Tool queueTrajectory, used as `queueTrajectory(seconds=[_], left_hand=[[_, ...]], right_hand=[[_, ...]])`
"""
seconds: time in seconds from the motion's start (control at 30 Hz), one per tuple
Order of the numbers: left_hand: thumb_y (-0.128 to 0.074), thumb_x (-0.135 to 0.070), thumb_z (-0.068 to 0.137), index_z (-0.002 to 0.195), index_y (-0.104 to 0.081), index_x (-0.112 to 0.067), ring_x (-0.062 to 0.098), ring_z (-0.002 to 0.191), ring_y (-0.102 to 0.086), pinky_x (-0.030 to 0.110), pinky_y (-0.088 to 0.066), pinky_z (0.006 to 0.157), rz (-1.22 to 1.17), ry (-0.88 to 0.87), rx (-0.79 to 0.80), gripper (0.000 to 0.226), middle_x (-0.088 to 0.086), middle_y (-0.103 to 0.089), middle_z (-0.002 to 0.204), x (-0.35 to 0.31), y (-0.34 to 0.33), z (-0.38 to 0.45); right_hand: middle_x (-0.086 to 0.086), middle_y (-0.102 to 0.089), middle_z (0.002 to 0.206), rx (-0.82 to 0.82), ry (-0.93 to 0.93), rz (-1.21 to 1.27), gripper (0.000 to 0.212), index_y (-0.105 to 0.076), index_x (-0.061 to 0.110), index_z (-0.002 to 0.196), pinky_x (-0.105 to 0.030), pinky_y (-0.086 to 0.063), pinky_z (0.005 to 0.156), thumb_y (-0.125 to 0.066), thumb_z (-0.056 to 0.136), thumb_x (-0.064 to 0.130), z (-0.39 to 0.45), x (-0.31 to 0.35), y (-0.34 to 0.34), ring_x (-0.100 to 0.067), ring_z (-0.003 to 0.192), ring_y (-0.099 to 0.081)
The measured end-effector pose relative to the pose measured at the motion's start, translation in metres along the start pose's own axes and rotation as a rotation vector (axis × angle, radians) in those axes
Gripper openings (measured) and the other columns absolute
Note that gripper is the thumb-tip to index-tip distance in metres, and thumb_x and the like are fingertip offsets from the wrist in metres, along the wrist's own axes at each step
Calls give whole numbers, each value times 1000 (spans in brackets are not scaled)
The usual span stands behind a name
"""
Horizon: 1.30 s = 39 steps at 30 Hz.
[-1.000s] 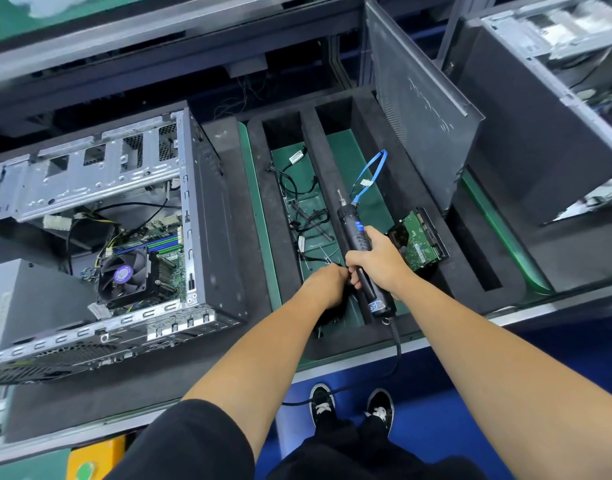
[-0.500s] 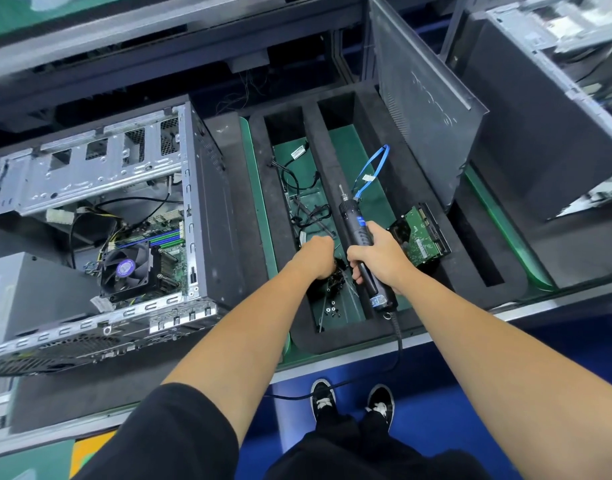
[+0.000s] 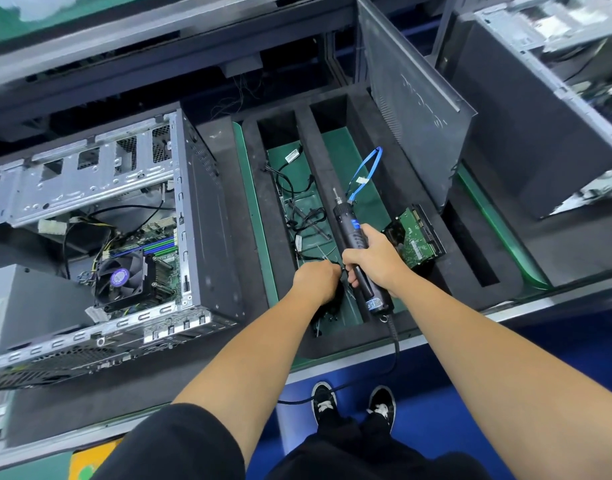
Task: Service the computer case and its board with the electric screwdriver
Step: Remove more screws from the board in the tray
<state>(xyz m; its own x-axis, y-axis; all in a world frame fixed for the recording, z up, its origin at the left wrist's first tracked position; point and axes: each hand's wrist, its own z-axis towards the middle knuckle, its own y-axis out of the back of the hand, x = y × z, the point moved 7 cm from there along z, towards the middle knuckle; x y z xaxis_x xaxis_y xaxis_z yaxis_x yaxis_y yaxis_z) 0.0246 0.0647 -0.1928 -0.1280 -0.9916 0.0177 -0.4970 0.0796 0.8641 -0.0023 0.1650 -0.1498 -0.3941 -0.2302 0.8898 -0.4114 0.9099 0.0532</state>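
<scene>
An open computer case (image 3: 207, 216) lies on its side at the left, showing its green board (image 3: 159, 233) and a black cooler fan (image 3: 119, 277). My right hand (image 3: 373, 258) grips the black electric screwdriver (image 3: 351, 230) over the foam parts tray (image 3: 318, 161), bit pointing away from me. My left hand (image 3: 316, 280) reaches down into the tray's left compartment beside the right hand. Its fingers are curled under and hidden, so what they hold does not show. Small dark screws (image 3: 332, 318) lie just below it.
Black cables (image 3: 297, 209) lie in the tray's left slot and a blue cable (image 3: 370, 171) in the middle one. A hard drive (image 3: 417, 239) leans right of the screwdriver. A case side panel (image 3: 412, 109) stands upright behind it. Another case (image 3: 522, 98) sits at far right.
My left hand rose from the tray bottom as a fist, then dropped back down next to the right hand. The screwdriver stayed in the right hand, nearly still.
</scene>
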Motion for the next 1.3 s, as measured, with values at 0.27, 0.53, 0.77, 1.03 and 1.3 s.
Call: queueTrajectory(seconds=[0.27, 0.53, 0.77, 1.03, 1.3], left_hand=[[-45, -1, 87, 110, -58, -9, 31, 100, -60, 36, -49, 75, -304, 106, 22, 27, 12, -60, 109, -2, -12, 4], [-48, -3, 87, 110, -59, -5, 31, 97, -62, 35, -50, 74, -363, 166, 21, 25, 13, -61, 107, 7, -9, 9], [-60, -7, 81, 76, -47, -4, 29, 73, -53, 32, -43, 60, -491, 230, -90, 14, 12, -51, 79, 29, 22, 15], [-49, 6, 84, 101, -56, -2, 34, 100, -61, 37, -47, 78, -133, 124, -40, 20, 16, -60, 108, 26, 24, 17], [-47, 0, 87, 107, -57, -6, 32, 95, -63, 35, -43, 65, -19, 25, -66, 23, 11, -61, 106, 13, 15, 8]], right_hand=[[-11, -58, 62, -2, 3, -2, 32, -46, -1, 106, -34, -51, 48, -61, 77, -1, 0, 0, 1, -26, 46, -54], [-10, -59, 62, -5, 5, -20, 32, -46, -1, 107, -35, -53, 48, -61, 78, 0, -1, 1, 0, -27, 46, -55], [-14, -57, 66, 5, -4, -17, 36, -47, -1, 111, -34, -52, 49, -61, 78, 0, 1, 0, 0, -27, 49, -55], [-16, -57, 69, -1, 3, -12, 37, -46, -2, 111, -33, -52, 49, -62, 78, 1, 0, 0, 0, -26, 49, -55], [-14, -56, 64, 1, -13, 3, 36, -47, -2, 111, -35, -52, 47, -60, 78, -2, -1, 0, 1, -26, 46, -53]])
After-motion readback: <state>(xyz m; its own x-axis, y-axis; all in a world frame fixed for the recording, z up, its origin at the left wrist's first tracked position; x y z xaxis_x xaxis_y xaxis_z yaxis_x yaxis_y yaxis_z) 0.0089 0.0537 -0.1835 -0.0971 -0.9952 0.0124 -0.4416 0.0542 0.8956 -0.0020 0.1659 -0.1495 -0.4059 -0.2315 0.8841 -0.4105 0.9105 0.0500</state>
